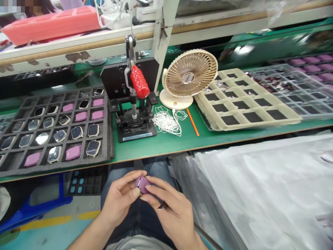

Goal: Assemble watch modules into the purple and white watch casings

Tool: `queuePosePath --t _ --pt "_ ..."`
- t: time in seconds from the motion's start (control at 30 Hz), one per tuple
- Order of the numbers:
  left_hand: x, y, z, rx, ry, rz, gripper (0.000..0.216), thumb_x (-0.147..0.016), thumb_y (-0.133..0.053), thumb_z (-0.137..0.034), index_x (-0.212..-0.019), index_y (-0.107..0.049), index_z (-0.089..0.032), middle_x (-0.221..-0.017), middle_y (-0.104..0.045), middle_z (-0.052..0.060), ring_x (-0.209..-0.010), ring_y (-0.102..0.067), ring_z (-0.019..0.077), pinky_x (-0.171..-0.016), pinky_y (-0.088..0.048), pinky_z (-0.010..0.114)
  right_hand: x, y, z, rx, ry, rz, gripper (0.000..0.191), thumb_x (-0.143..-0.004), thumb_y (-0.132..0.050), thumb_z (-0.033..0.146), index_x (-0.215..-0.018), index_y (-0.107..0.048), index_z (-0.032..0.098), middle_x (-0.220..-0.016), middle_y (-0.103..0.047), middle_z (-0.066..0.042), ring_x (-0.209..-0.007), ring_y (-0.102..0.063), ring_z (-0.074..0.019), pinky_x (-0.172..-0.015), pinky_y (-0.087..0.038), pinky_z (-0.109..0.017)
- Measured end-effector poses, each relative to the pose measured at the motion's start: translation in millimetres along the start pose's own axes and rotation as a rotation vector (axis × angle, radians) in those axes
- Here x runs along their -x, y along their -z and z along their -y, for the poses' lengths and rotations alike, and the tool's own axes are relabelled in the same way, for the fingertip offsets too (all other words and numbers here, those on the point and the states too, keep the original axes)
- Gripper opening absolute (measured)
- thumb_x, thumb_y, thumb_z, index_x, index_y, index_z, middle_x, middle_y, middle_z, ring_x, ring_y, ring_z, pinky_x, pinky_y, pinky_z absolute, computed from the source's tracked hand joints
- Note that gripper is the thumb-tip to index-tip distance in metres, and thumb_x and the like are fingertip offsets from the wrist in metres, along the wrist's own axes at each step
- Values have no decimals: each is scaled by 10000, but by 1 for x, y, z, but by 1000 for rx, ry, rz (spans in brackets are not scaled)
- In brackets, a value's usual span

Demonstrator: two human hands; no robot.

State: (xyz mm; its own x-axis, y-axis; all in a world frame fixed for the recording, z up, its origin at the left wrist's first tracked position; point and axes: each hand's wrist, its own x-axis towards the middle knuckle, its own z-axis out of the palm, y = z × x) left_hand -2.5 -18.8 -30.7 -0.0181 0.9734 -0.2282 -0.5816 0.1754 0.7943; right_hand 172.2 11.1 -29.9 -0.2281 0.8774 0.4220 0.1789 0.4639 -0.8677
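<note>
A small purple watch case (142, 184) is held up over my lap, tilted, with a narrow pale slit along its side. My left hand (121, 196) grips it from the left, thumb and fingertips closed on its edge. From the other side my right hand (169, 201) pinches the same case. A thin dark tool (162, 206) pokes out between the fingers of the right hand; most of it is hidden. Past the bench edge stands a black hand press (134, 118) with a red handle (139, 82).
A grey foam tray (109, 152) of watches and purple cases lies left. Right of the press are tangled white cord (166, 121), an orange stick (193, 122), a fan (191, 73) and a cream tray (249, 117). White plastic sheeting (270, 177) covers the area at my right.
</note>
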Motion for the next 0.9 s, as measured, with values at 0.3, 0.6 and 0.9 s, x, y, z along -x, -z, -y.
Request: queuePosePath --t 0.3,0.6,0.9 --pt "-3 -3 0 -42 -115 -23 398 -727 -958 -194 -1101 -851 -279 -1225 -783 94 -1142 -741 234 -993 -595 317 3 6 -3 52 51 50 381 -915 -813 146 -1249 -792 329 -1267 -773 -52 -1026 -797 -232 -850 -686 -318" --pt "0 0 10 -7 -123 -83 336 -815 -895 -217 -1136 -833 -297 -1309 -748 92 -1236 -704 298 -1065 -572 450 14 -8 -12 224 166 97 603 -957 -644 34 -1496 -616 305 -1488 -636 -127 -1177 -752 -248 -848 -658 -319" --pt "-5 -12 5 34 -50 -374 402 -769 -934 -296 -1137 -797 -211 -986 -829 90 -907 -786 208 -886 -613 322 -5 -13 -15 170 -98 107 248 -986 -712 298 -1217 -661 224 -1093 -734 -97 -934 -744 -220 -762 -597 -315"
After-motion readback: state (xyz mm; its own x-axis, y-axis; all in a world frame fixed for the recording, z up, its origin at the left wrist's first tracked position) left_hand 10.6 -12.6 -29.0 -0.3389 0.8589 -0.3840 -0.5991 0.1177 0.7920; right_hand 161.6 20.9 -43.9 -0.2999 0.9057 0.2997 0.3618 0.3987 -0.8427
